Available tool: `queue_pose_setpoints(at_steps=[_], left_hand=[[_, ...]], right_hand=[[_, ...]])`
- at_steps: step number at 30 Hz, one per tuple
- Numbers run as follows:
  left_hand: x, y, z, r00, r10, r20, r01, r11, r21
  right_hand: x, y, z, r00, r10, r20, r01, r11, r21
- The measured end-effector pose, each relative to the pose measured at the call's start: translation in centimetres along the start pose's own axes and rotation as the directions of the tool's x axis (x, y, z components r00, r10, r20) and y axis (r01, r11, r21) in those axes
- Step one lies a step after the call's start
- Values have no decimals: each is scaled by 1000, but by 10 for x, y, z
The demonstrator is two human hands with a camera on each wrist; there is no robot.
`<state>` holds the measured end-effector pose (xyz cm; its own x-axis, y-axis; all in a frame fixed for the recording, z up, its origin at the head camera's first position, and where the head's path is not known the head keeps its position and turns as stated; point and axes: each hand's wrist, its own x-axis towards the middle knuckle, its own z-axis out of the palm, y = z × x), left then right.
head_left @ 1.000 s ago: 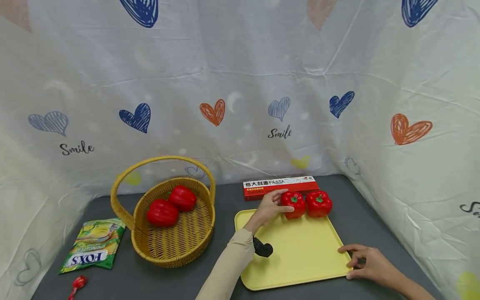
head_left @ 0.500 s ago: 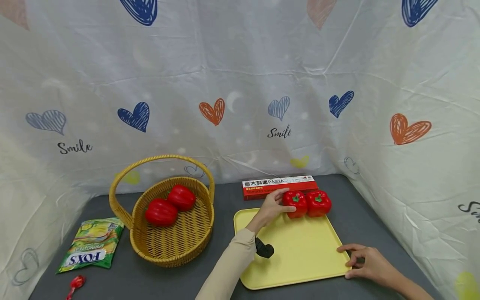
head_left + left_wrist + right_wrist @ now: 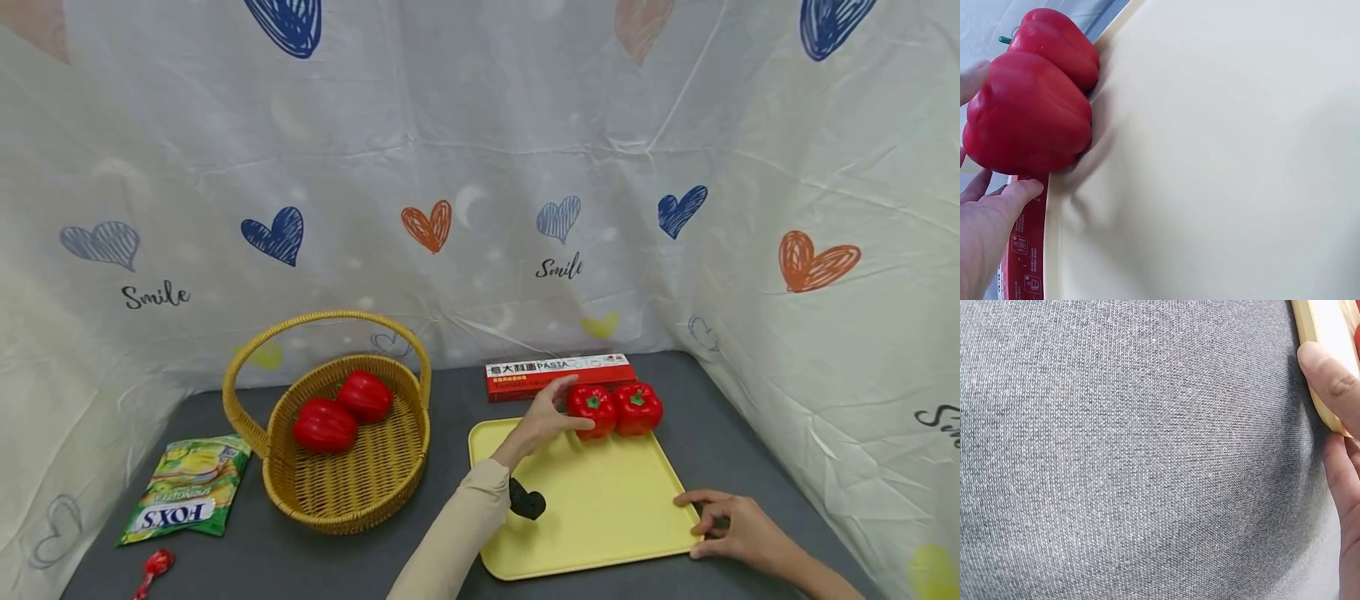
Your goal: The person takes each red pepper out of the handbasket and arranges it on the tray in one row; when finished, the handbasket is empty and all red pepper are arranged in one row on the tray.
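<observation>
Two peppers (image 3: pixel 636 408) touch at the far edge of the tray (image 3: pixel 600 504); we note left hand (image 3: pixel 538 425) spread around one, ungripping, right hand (image 3: pixel 738 529) gripping the tray's corner.

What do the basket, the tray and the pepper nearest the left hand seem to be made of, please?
Basket: wicker or a plastic imitation, judging by its woven strands; slight sheen. Tray: probably plastic, smooth, with a rounded, seemingly moulded rim. Pepper: perhaps foam or plastic, with smooth, evenly red skin; a real one isn't ruled out.
</observation>
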<state>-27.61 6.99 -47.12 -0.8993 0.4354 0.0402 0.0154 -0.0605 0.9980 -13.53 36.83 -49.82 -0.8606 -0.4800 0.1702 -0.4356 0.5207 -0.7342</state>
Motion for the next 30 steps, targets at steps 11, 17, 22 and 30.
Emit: queue_pose_setpoints(at_steps=[11, 17, 22, 30], left_hand=[[-42, 26, -16, 976, 11, -216, -26, 998, -65], [-86, 56, -48, 979, -38, -200, 13, 992, -126], [-120, 72, -90, 973, -52, -227, 27, 993, -115], [-170, 89, -166, 929, -112, -352, 87, 992, -86]], right_hand=[[2, -1, 1, 1000, -15, 16, 15, 1000, 13], [3, 0, 1, 999, -18, 27, 17, 1000, 11], [2, 1, 2, 999, -34, 21, 34, 999, 0], [1, 3, 1, 999, -27, 32, 26, 999, 21]])
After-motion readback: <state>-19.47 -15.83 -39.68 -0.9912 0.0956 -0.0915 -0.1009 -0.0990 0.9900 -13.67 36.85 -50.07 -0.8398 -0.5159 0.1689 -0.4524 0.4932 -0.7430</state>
